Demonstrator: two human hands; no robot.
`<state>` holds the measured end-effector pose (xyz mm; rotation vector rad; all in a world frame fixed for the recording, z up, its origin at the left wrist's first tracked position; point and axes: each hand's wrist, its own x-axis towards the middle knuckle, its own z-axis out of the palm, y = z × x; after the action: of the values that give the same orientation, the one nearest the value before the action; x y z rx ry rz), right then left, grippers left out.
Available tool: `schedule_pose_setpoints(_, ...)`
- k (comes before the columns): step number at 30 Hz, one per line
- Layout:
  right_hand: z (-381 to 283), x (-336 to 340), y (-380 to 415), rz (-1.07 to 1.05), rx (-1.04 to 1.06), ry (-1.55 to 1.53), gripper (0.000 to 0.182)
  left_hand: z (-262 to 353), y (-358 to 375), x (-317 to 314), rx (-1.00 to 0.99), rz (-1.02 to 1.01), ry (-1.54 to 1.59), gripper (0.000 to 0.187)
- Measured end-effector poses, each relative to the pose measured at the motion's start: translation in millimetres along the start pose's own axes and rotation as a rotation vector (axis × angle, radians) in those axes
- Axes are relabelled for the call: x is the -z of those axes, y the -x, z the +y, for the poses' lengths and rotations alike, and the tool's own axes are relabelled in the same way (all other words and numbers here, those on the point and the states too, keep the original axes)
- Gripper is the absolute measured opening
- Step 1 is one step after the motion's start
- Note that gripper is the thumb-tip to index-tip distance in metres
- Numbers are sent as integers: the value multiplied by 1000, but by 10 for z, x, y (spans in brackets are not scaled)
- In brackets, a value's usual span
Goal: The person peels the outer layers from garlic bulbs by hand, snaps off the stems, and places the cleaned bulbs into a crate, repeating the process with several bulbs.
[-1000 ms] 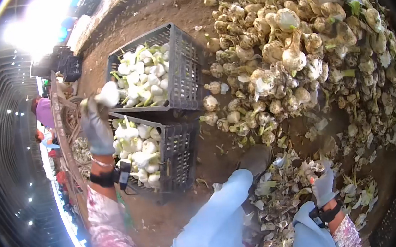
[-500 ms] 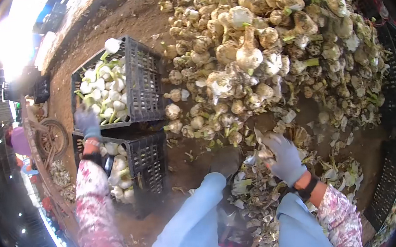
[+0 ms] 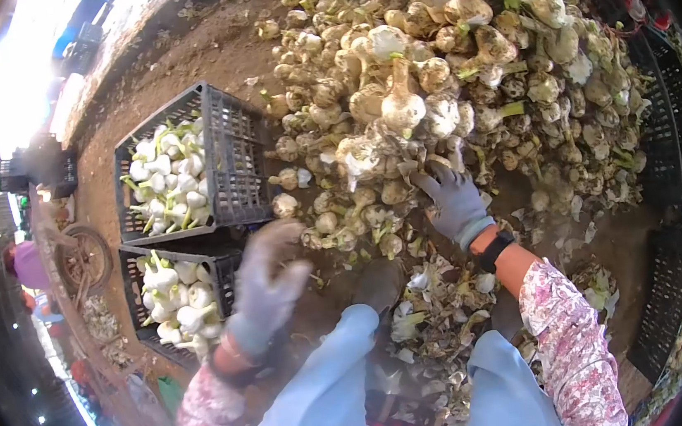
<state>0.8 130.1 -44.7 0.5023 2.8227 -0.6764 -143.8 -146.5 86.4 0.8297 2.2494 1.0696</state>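
Observation:
A large heap of unpeeled, soil-stained bulbs (image 3: pixel 460 76) with green stalks covers the ground ahead of me. My right hand (image 3: pixel 454 201), in a grey glove, reaches into the heap's near edge, fingers spread over the bulbs; whether it grips one I cannot tell. My left hand (image 3: pixel 269 283), also gloved, hangs blurred in the air with loose fingers and nothing in it, just right of the near crate (image 3: pixel 226 267). Two dark plastic crates, the far crate (image 3: pixel 223 155) behind the near one, hold cleaned white bulbs.
Trimmed skins and leaves (image 3: pixel 436 328) litter the dirt between my light-blue trouser legs (image 3: pixel 335 396). More dark crates (image 3: pixel 675 303) stand at the right. A wheel (image 3: pixel 84 257) and a person in purple (image 3: pixel 28 264) are at the far left.
My left hand threw a white bulb into the far crate, then swung back toward me, empty. My right hand moved up from the trimmings into the heap's edge.

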Motion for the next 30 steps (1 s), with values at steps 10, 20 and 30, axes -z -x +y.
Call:
schedule_pose_setpoints(10, -291, 59, 1103, 19, -41, -1746, 46, 141, -362, -1552, 186, -217, 844, 77)
schedule_pose_setpoints(20, -244, 289, 1223, 235, -372, -1743, 32, 409, -320, -1763, -522, -128, 138, 70)
schedule_pose_setpoints(30, -19, 201, 1391, 215, -307, -1679, 22, 422, -170, -1840, -120, -333, 428, 71)
